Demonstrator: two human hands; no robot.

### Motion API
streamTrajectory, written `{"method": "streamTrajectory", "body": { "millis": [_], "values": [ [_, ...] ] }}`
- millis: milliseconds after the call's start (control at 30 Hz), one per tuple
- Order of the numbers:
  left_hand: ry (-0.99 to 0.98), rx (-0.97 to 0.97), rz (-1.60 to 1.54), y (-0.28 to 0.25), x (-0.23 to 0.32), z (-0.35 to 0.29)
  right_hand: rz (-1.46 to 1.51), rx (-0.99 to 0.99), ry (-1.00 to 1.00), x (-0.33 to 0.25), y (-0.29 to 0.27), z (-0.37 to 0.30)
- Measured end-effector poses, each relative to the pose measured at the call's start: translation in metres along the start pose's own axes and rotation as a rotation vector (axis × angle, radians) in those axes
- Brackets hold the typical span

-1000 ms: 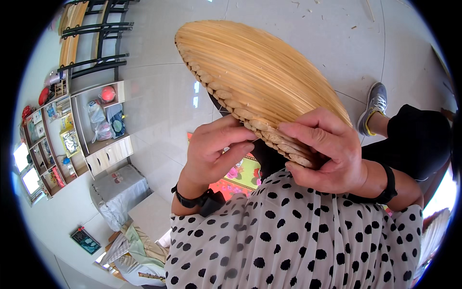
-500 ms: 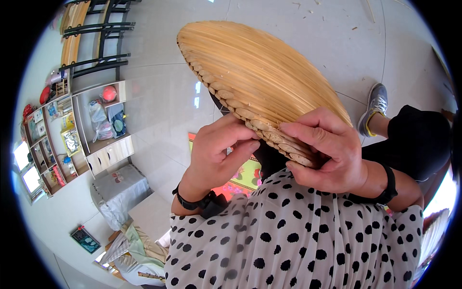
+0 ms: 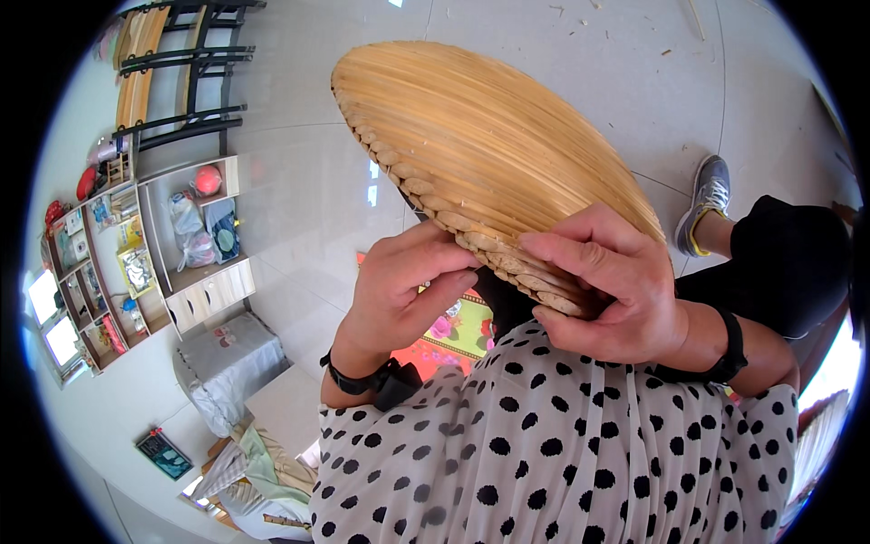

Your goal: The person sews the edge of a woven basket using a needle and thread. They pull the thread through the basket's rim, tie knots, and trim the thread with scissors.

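A flat, rounded straw fan [image 3: 489, 136] of long, pale golden strands slants across the middle of the view. A thick braided edge [image 3: 417, 186] runs down its near left side. My right hand [image 3: 616, 286] is closed on the lower end of that braid, its thumb and fingers pinching it from both faces. Just left of it, my left hand [image 3: 403, 286] is at the underside of the braid, with thumb and forefinger bent toward each other. Some left fingertips are hidden behind the edge.
Under the hands lies a red and yellow flowered cloth [image 3: 444, 335]. Straw bits [image 3: 666, 52] are scattered on the grey tiled floor [image 3: 299, 172]. Shelves [image 3: 118, 263] and a covered box [image 3: 231, 363] stand at left. A grey shoe [image 3: 711, 195] is at right.
The fan has shifted slightly left. My left hand has moved a little left and down along the braid. My right hand keeps its grip and has barely moved.
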State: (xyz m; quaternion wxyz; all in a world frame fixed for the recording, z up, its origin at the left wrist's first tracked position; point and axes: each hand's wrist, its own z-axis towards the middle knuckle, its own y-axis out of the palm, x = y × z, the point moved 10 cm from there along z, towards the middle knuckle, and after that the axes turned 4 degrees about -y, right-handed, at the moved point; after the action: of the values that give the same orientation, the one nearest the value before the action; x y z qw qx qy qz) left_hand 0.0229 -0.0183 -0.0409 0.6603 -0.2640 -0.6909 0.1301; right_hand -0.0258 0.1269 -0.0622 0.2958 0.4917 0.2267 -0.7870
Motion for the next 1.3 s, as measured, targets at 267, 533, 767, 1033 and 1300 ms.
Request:
{"method": "streamTrajectory", "body": {
  "millis": [267, 533, 767, 1033, 1300],
  "values": [
    [0.000, -0.014, 0.005, 0.001, -0.003, -0.003, 0.007, -0.009, 0.015, 0.001, 0.002, 0.000],
    [-0.177, 0.024, 0.483, -0.025, 0.017, -0.001, -0.011, 0.016, 0.037, 0.006, 0.002, -0.002],
    [0.088, -0.006, 0.567, -0.014, 0.085, 0.034, 0.044, -0.006, 0.044, -0.003, 0.004, 0.000],
    [0.086, -0.233, 0.605, 0.004, 0.073, 0.059, 0.023, 0.034, 0.038, -0.002, -0.002, 0.000],
    [0.061, -0.248, 0.598, 0.007, 0.072, 0.062, 0.012, 0.034, 0.041, 0.000, -0.003, -0.002]
  ]
}}
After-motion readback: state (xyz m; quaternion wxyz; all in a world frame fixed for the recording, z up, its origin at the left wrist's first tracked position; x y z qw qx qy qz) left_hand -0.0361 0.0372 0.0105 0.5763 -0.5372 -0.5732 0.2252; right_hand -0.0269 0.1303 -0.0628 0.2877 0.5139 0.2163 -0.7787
